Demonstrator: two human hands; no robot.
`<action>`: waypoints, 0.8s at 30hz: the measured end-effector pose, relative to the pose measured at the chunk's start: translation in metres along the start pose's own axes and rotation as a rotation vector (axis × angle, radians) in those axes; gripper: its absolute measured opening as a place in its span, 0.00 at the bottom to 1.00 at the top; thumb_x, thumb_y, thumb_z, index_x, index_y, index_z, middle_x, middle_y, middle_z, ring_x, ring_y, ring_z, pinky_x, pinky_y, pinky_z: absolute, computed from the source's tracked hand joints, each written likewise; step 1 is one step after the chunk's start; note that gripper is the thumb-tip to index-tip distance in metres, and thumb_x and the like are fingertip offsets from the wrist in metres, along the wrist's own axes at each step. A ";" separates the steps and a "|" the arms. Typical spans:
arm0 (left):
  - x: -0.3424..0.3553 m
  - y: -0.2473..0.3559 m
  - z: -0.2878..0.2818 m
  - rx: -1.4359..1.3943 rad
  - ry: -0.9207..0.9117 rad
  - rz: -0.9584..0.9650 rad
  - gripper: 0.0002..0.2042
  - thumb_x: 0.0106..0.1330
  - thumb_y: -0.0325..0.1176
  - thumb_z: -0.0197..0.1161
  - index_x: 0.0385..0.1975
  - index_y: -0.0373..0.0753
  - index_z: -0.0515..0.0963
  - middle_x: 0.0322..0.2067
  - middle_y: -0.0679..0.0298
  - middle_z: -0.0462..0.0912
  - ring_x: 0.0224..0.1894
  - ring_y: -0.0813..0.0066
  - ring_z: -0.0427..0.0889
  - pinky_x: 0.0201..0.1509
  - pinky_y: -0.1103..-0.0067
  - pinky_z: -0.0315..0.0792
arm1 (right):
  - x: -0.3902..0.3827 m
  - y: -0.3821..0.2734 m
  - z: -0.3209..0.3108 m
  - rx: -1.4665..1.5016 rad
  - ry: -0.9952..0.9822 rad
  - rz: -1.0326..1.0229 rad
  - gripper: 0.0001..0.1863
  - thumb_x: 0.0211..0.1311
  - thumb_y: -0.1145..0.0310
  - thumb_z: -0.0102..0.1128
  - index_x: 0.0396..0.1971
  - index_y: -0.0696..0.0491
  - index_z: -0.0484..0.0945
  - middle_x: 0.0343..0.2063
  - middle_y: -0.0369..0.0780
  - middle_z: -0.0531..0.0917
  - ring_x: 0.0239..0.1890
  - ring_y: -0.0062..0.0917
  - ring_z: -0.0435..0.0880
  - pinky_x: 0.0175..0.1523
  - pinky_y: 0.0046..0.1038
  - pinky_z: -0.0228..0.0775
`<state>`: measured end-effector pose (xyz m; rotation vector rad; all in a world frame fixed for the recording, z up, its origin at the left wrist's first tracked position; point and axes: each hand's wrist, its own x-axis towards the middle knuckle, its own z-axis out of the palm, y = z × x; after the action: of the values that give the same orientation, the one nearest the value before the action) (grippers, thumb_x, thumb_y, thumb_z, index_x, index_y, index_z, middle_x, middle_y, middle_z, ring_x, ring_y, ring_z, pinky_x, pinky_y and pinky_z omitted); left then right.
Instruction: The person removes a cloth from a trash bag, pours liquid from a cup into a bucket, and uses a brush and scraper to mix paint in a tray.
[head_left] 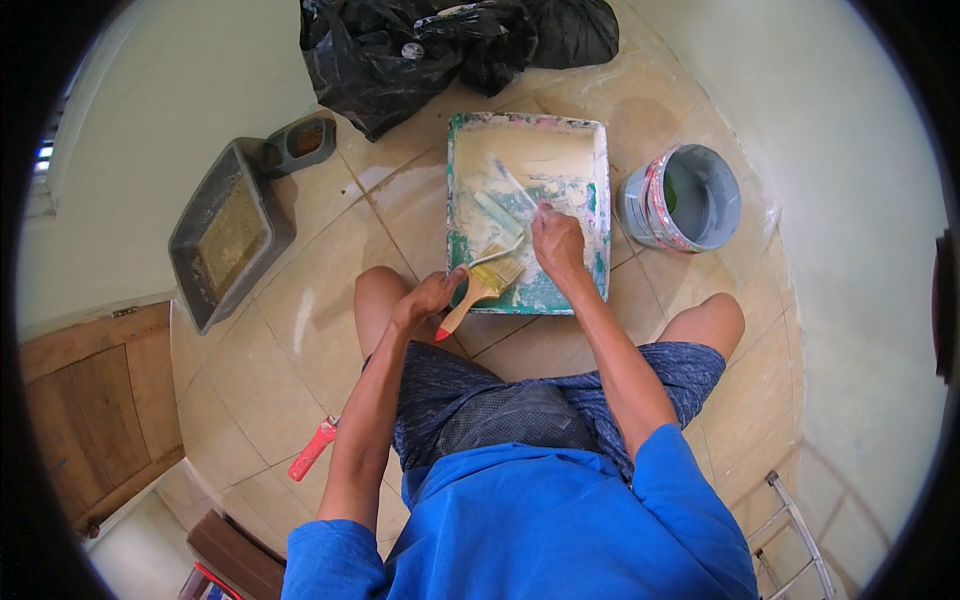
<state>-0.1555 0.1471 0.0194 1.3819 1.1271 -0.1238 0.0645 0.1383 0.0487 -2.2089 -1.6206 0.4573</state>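
Where tiled floor (310, 300) spreads, one paint-smeared tray (603, 210) lies, cream paint (530, 145) at its far end; one grey bucket (637, 210), right of it; one wide brush (487, 280), across the tray's near-left edge; left hand (430, 297), curled round a small roller's (499, 213) wire; right hand (558, 242), fingers wrapped about a slim pale tool (515, 182) over the tray.

I had two hands in sight, one left hand (432, 296) and one right hand (560, 246). I counted one paint tray (602, 190), one small roller (499, 214), one wide brush (492, 275) and one slim tool (516, 182). I also saw one bucket (653, 212), one grey basin (276, 222), one twin bowl (302, 161), one red handle (314, 450) and one wooden door (100, 400). How many bags the black plastic (385, 70) made up, I couldn't tell.
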 end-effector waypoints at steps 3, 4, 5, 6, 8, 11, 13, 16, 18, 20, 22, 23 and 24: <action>0.003 -0.002 -0.001 -0.004 -0.049 -0.056 0.34 0.62 0.56 0.34 0.41 0.23 0.69 0.37 0.40 0.74 0.43 0.52 0.72 0.50 0.73 0.62 | 0.006 0.005 0.004 -0.104 -0.057 -0.068 0.12 0.55 0.71 0.39 0.23 0.60 0.73 0.21 0.53 0.77 0.26 0.46 0.78 0.31 0.41 0.70; -0.003 0.011 -0.004 -0.037 -0.072 -0.080 0.34 0.62 0.56 0.34 0.42 0.23 0.69 0.37 0.40 0.74 0.43 0.52 0.72 0.50 0.73 0.62 | 0.009 0.012 0.000 -0.155 -0.082 -0.016 0.12 0.55 0.71 0.39 0.23 0.60 0.73 0.21 0.53 0.77 0.26 0.46 0.78 0.31 0.41 0.70; -0.005 0.018 -0.005 -0.070 -0.094 -0.105 0.34 0.62 0.56 0.34 0.42 0.24 0.69 0.37 0.40 0.74 0.43 0.52 0.72 0.50 0.73 0.62 | 0.011 0.016 -0.001 -0.206 -0.108 0.036 0.13 0.56 0.70 0.38 0.24 0.60 0.73 0.22 0.52 0.77 0.26 0.45 0.78 0.31 0.41 0.70; -0.005 0.014 -0.005 -0.054 -0.069 -0.073 0.34 0.62 0.56 0.34 0.41 0.24 0.69 0.37 0.40 0.74 0.42 0.52 0.72 0.50 0.72 0.62 | 0.013 0.013 0.000 -0.199 -0.102 0.015 0.13 0.56 0.70 0.38 0.24 0.60 0.73 0.22 0.53 0.77 0.26 0.45 0.78 0.31 0.40 0.70; -0.001 0.004 -0.002 -0.018 -0.022 -0.008 0.34 0.62 0.57 0.35 0.41 0.24 0.69 0.37 0.41 0.74 0.41 0.52 0.73 0.49 0.72 0.62 | 0.015 0.009 0.000 -0.186 -0.089 -0.025 0.14 0.56 0.69 0.36 0.24 0.60 0.73 0.22 0.53 0.77 0.27 0.45 0.78 0.33 0.40 0.70; 0.002 -0.001 0.000 0.028 -0.002 -0.037 0.34 0.62 0.57 0.35 0.41 0.23 0.69 0.37 0.41 0.74 0.41 0.53 0.73 0.49 0.72 0.63 | 0.017 0.012 0.005 -0.251 -0.026 -0.152 0.10 0.53 0.72 0.41 0.23 0.59 0.72 0.17 0.48 0.77 0.23 0.41 0.78 0.28 0.37 0.70; 0.003 -0.004 0.001 -0.030 -0.033 -0.056 0.35 0.62 0.57 0.35 0.42 0.23 0.69 0.38 0.40 0.74 0.42 0.53 0.73 0.49 0.72 0.63 | 0.021 0.005 0.000 -0.253 -0.049 -0.129 0.09 0.53 0.72 0.42 0.24 0.59 0.72 0.18 0.48 0.77 0.23 0.41 0.78 0.28 0.37 0.71; 0.006 -0.007 0.001 -0.021 -0.038 -0.065 0.35 0.62 0.57 0.35 0.42 0.23 0.69 0.38 0.40 0.73 0.43 0.53 0.72 0.49 0.72 0.62 | 0.024 -0.006 -0.009 -0.196 -0.082 0.015 0.14 0.54 0.70 0.37 0.23 0.60 0.73 0.21 0.52 0.77 0.27 0.45 0.78 0.34 0.39 0.70; 0.006 -0.007 0.001 -0.014 -0.034 -0.057 0.35 0.62 0.57 0.35 0.42 0.23 0.69 0.38 0.41 0.73 0.43 0.53 0.72 0.50 0.72 0.62 | 0.027 -0.010 -0.002 -0.188 -0.081 -0.062 0.13 0.54 0.71 0.38 0.23 0.60 0.73 0.21 0.52 0.77 0.27 0.44 0.78 0.33 0.39 0.71; 0.007 -0.005 0.002 -0.038 -0.038 -0.040 0.35 0.62 0.57 0.35 0.42 0.23 0.69 0.39 0.41 0.74 0.44 0.53 0.72 0.50 0.72 0.62 | 0.028 -0.010 0.006 -0.183 -0.105 -0.067 0.12 0.53 0.71 0.38 0.23 0.60 0.73 0.21 0.51 0.77 0.27 0.43 0.78 0.33 0.39 0.71; 0.008 -0.011 0.002 -0.016 -0.024 -0.005 0.34 0.62 0.57 0.35 0.42 0.23 0.69 0.39 0.41 0.74 0.44 0.53 0.72 0.50 0.72 0.62 | 0.031 -0.014 0.007 -0.231 -0.153 -0.053 0.12 0.53 0.71 0.39 0.23 0.59 0.73 0.21 0.51 0.78 0.27 0.42 0.79 0.33 0.38 0.72; 0.009 -0.014 0.003 -0.005 -0.017 0.013 0.34 0.62 0.56 0.35 0.42 0.23 0.69 0.39 0.41 0.74 0.44 0.53 0.72 0.50 0.73 0.62 | 0.031 -0.010 0.005 -0.245 -0.142 -0.022 0.12 0.53 0.71 0.40 0.23 0.59 0.73 0.21 0.51 0.78 0.27 0.43 0.79 0.32 0.38 0.72; 0.009 -0.013 0.003 0.001 -0.021 0.025 0.34 0.62 0.56 0.35 0.42 0.24 0.69 0.39 0.41 0.73 0.44 0.53 0.72 0.50 0.73 0.61 | 0.030 0.000 0.002 -0.264 -0.128 0.014 0.12 0.53 0.71 0.40 0.23 0.59 0.73 0.21 0.51 0.78 0.27 0.43 0.79 0.32 0.38 0.72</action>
<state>-0.1581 0.1462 0.0033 1.3920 1.0921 -0.1214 0.0720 0.1677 0.0457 -2.4263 -1.8251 0.4168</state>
